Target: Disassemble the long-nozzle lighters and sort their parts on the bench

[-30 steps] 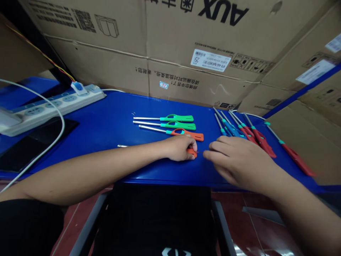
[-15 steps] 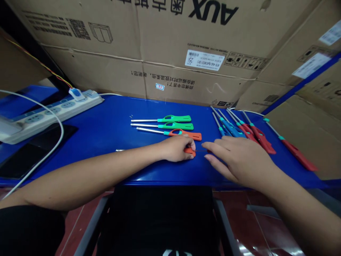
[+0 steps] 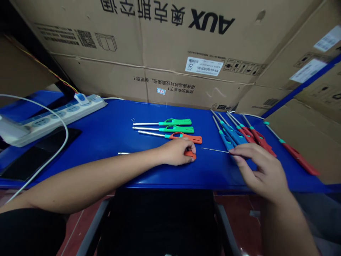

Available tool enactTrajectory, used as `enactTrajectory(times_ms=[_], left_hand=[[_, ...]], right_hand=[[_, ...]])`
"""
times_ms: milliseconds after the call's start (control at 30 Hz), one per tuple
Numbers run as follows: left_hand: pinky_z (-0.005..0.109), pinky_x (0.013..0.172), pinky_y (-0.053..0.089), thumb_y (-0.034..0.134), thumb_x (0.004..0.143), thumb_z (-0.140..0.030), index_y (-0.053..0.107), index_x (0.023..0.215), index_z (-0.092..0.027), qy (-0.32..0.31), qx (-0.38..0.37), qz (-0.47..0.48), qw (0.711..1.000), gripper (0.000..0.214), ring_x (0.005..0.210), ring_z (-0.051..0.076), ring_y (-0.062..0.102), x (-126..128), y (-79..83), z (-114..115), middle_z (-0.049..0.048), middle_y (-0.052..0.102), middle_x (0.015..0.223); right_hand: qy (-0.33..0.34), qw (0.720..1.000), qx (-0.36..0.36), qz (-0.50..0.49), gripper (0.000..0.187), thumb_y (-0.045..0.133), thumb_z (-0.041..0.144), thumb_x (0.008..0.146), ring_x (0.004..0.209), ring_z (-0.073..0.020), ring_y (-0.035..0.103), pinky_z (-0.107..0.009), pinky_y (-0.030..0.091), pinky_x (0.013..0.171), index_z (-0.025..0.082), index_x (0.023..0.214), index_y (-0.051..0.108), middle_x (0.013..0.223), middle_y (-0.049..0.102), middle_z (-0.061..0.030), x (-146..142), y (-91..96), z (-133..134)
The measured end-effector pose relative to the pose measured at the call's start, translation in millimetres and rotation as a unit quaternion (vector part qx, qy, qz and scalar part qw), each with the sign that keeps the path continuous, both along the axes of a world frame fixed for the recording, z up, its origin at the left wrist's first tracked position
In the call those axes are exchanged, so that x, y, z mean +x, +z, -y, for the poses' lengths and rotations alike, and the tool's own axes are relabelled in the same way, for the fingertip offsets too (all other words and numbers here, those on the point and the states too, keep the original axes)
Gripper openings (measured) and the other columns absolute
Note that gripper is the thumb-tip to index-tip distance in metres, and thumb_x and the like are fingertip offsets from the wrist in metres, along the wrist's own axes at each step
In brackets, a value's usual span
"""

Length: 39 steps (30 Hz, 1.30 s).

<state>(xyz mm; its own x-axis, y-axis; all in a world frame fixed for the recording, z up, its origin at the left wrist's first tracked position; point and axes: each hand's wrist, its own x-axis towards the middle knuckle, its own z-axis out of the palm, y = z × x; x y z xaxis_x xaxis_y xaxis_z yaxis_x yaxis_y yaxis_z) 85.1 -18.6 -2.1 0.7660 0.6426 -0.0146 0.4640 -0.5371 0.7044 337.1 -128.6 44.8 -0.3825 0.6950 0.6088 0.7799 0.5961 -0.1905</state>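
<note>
My left hand is closed around the end of an orange long-nosed lighter on the blue table; its metal tip pokes out left of my forearm. My right hand pinches a thin metal rod, whose free end points left at the lighter with a gap between. Just behind my left hand lie another orange lighter and two green lighters, side by side with nozzles to the left. Beyond my right hand is a group of blue lighters and red lighters.
A large cardboard sheet stands along the back of the blue table. At the left are a white power strip, a black flat device and a white cable. One red lighter lies apart at the far right.
My right hand has drawn the thin rod away to the right from the orange lighter's end. My left hand keeps its hold. The view has tilted slightly upward.
</note>
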Motion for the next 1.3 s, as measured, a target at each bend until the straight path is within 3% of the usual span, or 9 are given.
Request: enactTrajectory(times_ms=[133, 267, 433, 567, 667, 900, 1067, 1200, 1300], left_hand=[[0.026, 0.066, 0.044, 0.067, 0.085, -0.033, 0.070, 0.088, -0.020, -0.018, 0.035, 0.005, 0.999, 0.014, 0.077, 0.015, 0.060, 1.8, 4.3, 5.1, 0.0023, 0.067, 0.093], [0.025, 0.066, 0.044, 0.065, 0.086, -0.024, 0.071, 0.083, -0.020, -0.055, 0.108, -0.002, 0.993, 0.008, 0.078, 0.015, 0.062, 4.0, 8.1, 7.7, 0.0014, 0.068, 0.089], [0.029, 0.067, 0.047, 0.058, 0.092, -0.024, 0.068, 0.087, -0.018, -0.112, 0.223, -0.061, 0.966, 0.013, 0.080, 0.018, 0.065, 6.9, 11.4, 6.6, 0.0043, 0.069, 0.090], [0.035, 0.069, 0.048, 0.051, 0.095, -0.028, 0.063, 0.097, -0.015, -0.153, 0.354, -0.126, 0.914, 0.017, 0.086, 0.024, 0.065, 10.8, 13.3, 6.5, 0.0109, 0.068, 0.097], [0.036, 0.069, 0.048, 0.050, 0.094, -0.029, 0.061, 0.101, -0.015, -0.174, 0.402, -0.178, 0.881, 0.019, 0.088, 0.027, 0.065, 14.9, 16.2, 5.4, 0.0144, 0.067, 0.102], [0.036, 0.062, 0.046, 0.054, 0.093, -0.034, 0.064, 0.099, -0.017, -0.213, 0.446, -0.212, 0.843, 0.021, 0.080, 0.026, 0.065, 22.6, 26.7, -2.5, 0.0136, 0.069, 0.097], [0.034, 0.059, 0.043, 0.052, 0.094, -0.028, 0.064, 0.100, -0.016, -0.243, 0.431, -0.259, 0.830, 0.018, 0.081, 0.025, 0.066, 24.2, 27.1, -6.4, 0.0128, 0.070, 0.099], [0.033, 0.063, 0.044, 0.050, 0.096, -0.028, 0.064, 0.096, -0.016, -0.249, 0.401, -0.248, 0.846, 0.019, 0.079, 0.023, 0.065, 24.5, 35.1, -8.4, 0.0119, 0.071, 0.094], [0.031, 0.063, 0.043, 0.043, 0.099, -0.032, 0.062, 0.093, -0.016, -0.193, 0.384, -0.189, 0.883, 0.025, 0.075, 0.021, 0.062, 8.4, 52.4, -23.2, 0.0098, 0.069, 0.089]], right_hand=[[-0.060, 0.994, 0.020, -0.090, 0.018, 0.061, 0.010, 0.088, 0.089, -0.0187, 0.065, -0.033, 0.053, 0.082, 0.022, 0.100, 0.065, 0.094, 0.068, -0.0052, 3.8, -37.9, 12.1], [-0.078, 0.986, 0.010, -0.146, 0.016, 0.060, 0.011, 0.089, 0.086, -0.0174, 0.066, -0.030, 0.053, 0.078, 0.023, 0.098, 0.066, 0.094, 0.067, -0.0047, 1.9, -62.2, 19.2], [-0.068, 0.985, -0.007, -0.160, 0.015, 0.059, 0.012, 0.090, 0.086, -0.0163, 0.066, -0.029, 0.053, 0.079, 0.023, 0.099, 0.065, 0.093, 0.067, -0.0040, 1.4, -72.7, 21.7], [-0.083, 0.980, 0.001, -0.180, 0.013, 0.059, 0.013, 0.091, 0.084, -0.0160, 0.066, -0.029, 0.054, 0.079, 0.023, 0.099, 0.065, 0.092, 0.068, -0.0038, 0.7, -73.5, 20.5], [-0.074, 0.982, -0.003, -0.174, 0.014, 0.059, 0.014, 0.091, 0.085, -0.0168, 0.067, -0.029, 0.054, 0.078, 0.023, 0.099, 0.065, 0.092, 0.068, -0.0041, -0.4, -73.3, 20.0], [-0.067, 0.982, 0.001, -0.179, 0.014, 0.058, 0.014, 0.091, 0.085, -0.0171, 0.068, -0.029, 0.055, 0.078, 0.023, 0.099, 0.066, 0.092, 0.070, -0.0037, 0.4, -73.7, 20.5], [-0.078, 0.978, 0.000, -0.195, 0.013, 0.059, 0.016, 0.091, 0.084, -0.0173, 0.068, -0.029, 0.055, 0.078, 0.023, 0.099, 0.066, 0.091, 0.069, -0.0035, 2.0, -76.6, 20.3], [-0.089, 0.976, 0.007, -0.200, 0.012, 0.059, 0.017, 0.092, 0.084, -0.0174, 0.068, -0.030, 0.055, 0.077, 0.023, 0.098, 0.067, 0.091, 0.070, -0.0041, 2.5, -78.4, 20.7], [-0.102, 0.974, 0.021, -0.203, 0.010, 0.059, 0.019, 0.092, 0.082, -0.0180, 0.068, -0.030, 0.055, 0.075, 0.023, 0.096, 0.067, 0.090, 0.070, -0.0047, 2.3, -77.9, 21.2]])
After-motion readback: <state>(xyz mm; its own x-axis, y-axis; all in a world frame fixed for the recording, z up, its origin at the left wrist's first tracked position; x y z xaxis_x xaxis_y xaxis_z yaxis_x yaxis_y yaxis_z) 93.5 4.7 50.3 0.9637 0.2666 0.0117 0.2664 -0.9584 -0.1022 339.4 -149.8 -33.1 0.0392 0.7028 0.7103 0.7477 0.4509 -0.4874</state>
